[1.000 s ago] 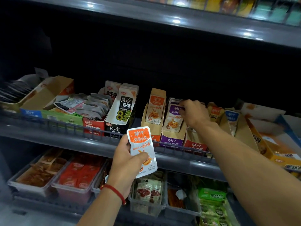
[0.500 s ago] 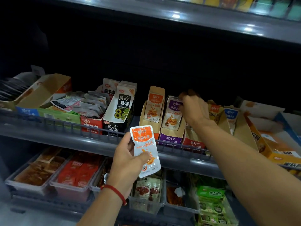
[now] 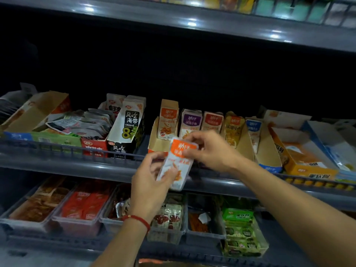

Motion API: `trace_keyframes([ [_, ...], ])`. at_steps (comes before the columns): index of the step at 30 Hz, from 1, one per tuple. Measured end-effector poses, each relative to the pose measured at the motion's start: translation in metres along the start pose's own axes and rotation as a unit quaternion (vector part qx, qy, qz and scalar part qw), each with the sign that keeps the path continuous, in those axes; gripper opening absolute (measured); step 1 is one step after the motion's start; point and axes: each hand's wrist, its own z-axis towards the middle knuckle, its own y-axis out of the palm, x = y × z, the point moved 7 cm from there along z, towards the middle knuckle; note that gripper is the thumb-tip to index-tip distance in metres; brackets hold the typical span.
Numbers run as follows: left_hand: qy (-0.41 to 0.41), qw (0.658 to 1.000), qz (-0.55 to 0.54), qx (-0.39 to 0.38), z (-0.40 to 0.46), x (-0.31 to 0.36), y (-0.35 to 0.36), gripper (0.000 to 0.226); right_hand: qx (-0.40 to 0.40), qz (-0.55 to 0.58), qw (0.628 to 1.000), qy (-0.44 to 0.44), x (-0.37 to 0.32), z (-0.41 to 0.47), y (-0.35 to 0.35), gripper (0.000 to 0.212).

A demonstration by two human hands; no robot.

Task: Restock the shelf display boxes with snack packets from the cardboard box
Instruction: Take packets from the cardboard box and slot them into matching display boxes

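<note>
An orange-and-white snack packet (image 3: 176, 166) is held upright in front of the middle shelf rail. My left hand (image 3: 152, 182) grips its lower half from the left. My right hand (image 3: 210, 149) pinches its orange top edge from the right. Just behind stands the orange display box (image 3: 157, 137) with one matching orange packet (image 3: 167, 120) upright in it. To its right stand a purple packet box (image 3: 191, 122), a red one (image 3: 212, 120), a yellow one (image 3: 234, 128) and a blue one (image 3: 254, 130). The cardboard supply box is out of view.
A black seaweed snack box (image 3: 127, 132) and a red box of silver packets (image 3: 94, 149) sit left of the orange box. Large open cartons (image 3: 300, 151) fill the shelf's right end. Clear tubs (image 3: 81, 209) of snacks line the lower shelf. A grey shelf (image 3: 192, 22) hangs overhead.
My right hand left the purple and red boxes and came down to pinch the top of the orange packet. My left hand raised the packet toward the shelf rail.
</note>
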Motion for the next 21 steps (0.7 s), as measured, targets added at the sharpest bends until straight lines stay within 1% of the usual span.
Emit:
trace_keyframes([
  [1,0.030,0.998,0.056,0.018,0.005,0.003,-0.005,0.035,0.019,0.002,1.000,0.006,-0.001,0.005,-0.011,0.016],
  [2,0.068,0.989,0.131,0.031,0.011,0.008,-0.010,0.035,0.044,0.003,0.999,0.013,-0.003,0.012,-0.023,0.017],
  [4,0.154,0.945,0.286,0.033,0.021,0.017,-0.012,0.045,0.106,-0.002,0.994,0.018,-0.006,0.029,-0.047,0.022],
  [5,0.184,0.923,0.338,0.018,0.025,0.019,-0.008,0.053,0.140,-0.005,0.990,0.013,-0.008,0.039,-0.058,0.023],
  [6,0.202,0.905,0.374,-0.004,0.029,0.018,-0.004,0.059,0.173,-0.009,0.985,0.008,-0.009,0.051,-0.066,0.024],
  [8,0.212,0.878,0.428,-0.039,0.032,0.014,0.004,0.071,0.228,-0.031,0.973,0.001,-0.012,0.075,-0.073,0.028],
  [10,0.210,0.855,0.470,-0.058,0.033,0.013,0.010,0.078,0.253,-0.049,0.966,-0.007,-0.012,0.101,-0.071,0.027],
  [13,0.204,0.843,0.492,-0.073,0.034,0.013,0.014,0.080,0.227,-0.091,0.970,0.015,-0.007,0.137,-0.054,0.029],
  [17,0.170,0.859,0.479,-0.061,0.038,0.012,0.008,0.070,0.169,-0.189,0.965,0.070,0.002,0.165,-0.031,0.037],
  [21,0.165,0.866,0.468,-0.060,0.037,0.017,0.009,0.064,0.117,-0.232,0.960,0.104,0.018,0.174,-0.011,0.045],
])
